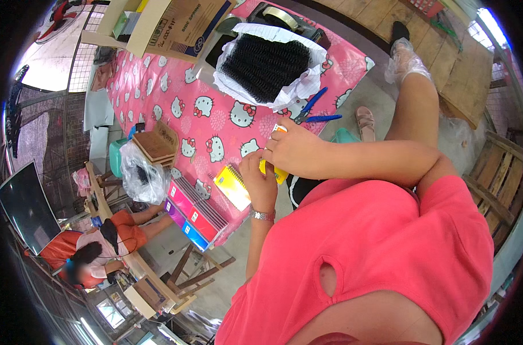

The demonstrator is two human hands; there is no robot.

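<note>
Both my hands meet over the near edge of the pink table. My left hand [258, 179], with a bracelet-like watch [262, 215] on its wrist, has its fingers bent around a small yellow item [281, 175]. My right hand [293, 150] reaches in from the right and closes on it too; fingers hide most of it, so its kind is unclear. A small white and orange piece [280, 128] shows at the right hand's fingers. Beside the left hand lies a yellow spiral notebook [232, 185]. A blue-handled hand tool [315, 109] lies just beyond the right hand, its jaws partly hidden.
Black wavy coils [264, 66] fill a paper-lined tray at the far side. A cardboard box [184, 29] stands behind left. Pink, purple, red and blue spiral notebooks [195, 213] sit at the left edge, near brown boards [156, 144] and a plastic bag [143, 172]. Another person [109, 247] sits left.
</note>
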